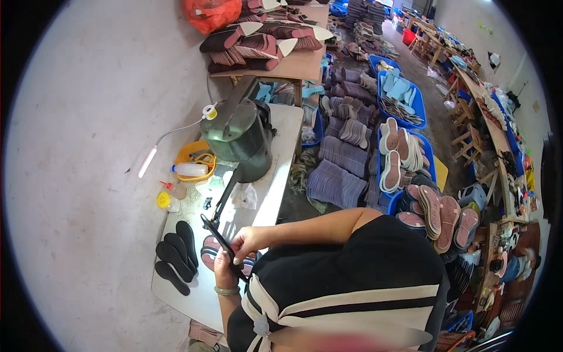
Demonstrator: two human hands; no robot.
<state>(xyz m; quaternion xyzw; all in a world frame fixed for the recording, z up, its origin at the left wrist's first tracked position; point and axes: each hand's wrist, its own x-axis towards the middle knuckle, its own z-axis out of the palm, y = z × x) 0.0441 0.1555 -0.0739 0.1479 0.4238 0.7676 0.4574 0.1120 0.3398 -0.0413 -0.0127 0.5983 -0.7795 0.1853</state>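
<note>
A thin black shoe sole [216, 232], seen nearly edge-on, is held upright between my two hands at the table's near part. My left hand [223, 268], with a bangle at the wrist, grips its lower part from the left. My right hand [248, 239] is closed on it from the other side, thumb pressed near the left fingertips. Just below the hands lie pinkish striped sole pieces [209, 251], partly covered by them. Several flat black soles [174, 253] lie at the left table edge. Beyond the hands stands a dark green sewing machine [237, 138], its slim arm reaching toward me.
A yellow basket [186, 154] with a bottle stands left of the machine, near a yellow-capped jar [168, 202]. A lamp [148, 163] on a bent stem sticks out leftward. Stacked purple soles [335, 183] and blue bins [417, 108] of sole pieces fill the floor to the right.
</note>
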